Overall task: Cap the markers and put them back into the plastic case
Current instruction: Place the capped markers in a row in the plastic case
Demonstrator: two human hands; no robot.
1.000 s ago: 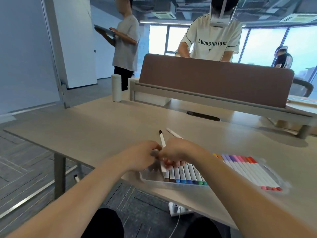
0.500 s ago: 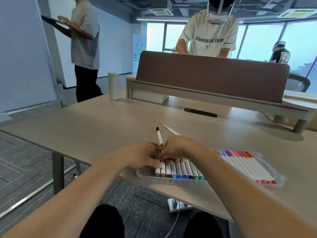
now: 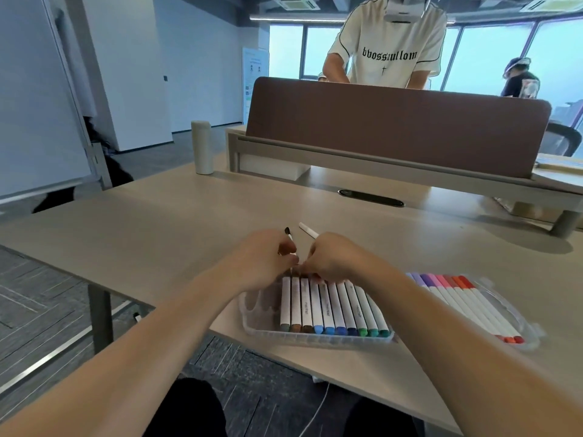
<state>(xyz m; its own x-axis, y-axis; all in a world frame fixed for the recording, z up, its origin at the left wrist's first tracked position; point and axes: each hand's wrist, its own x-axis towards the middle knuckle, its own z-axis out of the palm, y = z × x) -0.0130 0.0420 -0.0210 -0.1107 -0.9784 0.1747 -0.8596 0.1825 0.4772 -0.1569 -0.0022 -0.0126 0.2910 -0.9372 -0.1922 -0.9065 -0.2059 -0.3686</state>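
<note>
A clear plastic case point(image 3: 252, 313) lies open at the table's near edge. Its left half holds a row of several white markers point(image 3: 331, 305) with grey, brown, blue and green caps. Its right half point(image 3: 517, 313) holds several markers point(image 3: 457, 294) with purple, pink and red caps. My left hand point(image 3: 258, 263) grips a marker whose black tip point(image 3: 287, 232) sticks up past the fingers. My right hand point(image 3: 337, 258) is closed around a white marker point(image 3: 308, 230) that points away from me. Both hands' fingertips meet over the far ends of the markers in the left half, hiding them.
The wooden table point(image 3: 164, 234) has a brown divider screen point(image 3: 394, 127) at the back, a white cylinder bottle point(image 3: 202, 146) at the back left and a black cable slot point(image 3: 370, 197). A person in a white shirt point(image 3: 388, 52) stands behind the screen.
The black-tipped marker has sunk lower into my left hand, so less of it shows. Both hands stay together over the case's left half. The person standing at the left has gone out of view.
</note>
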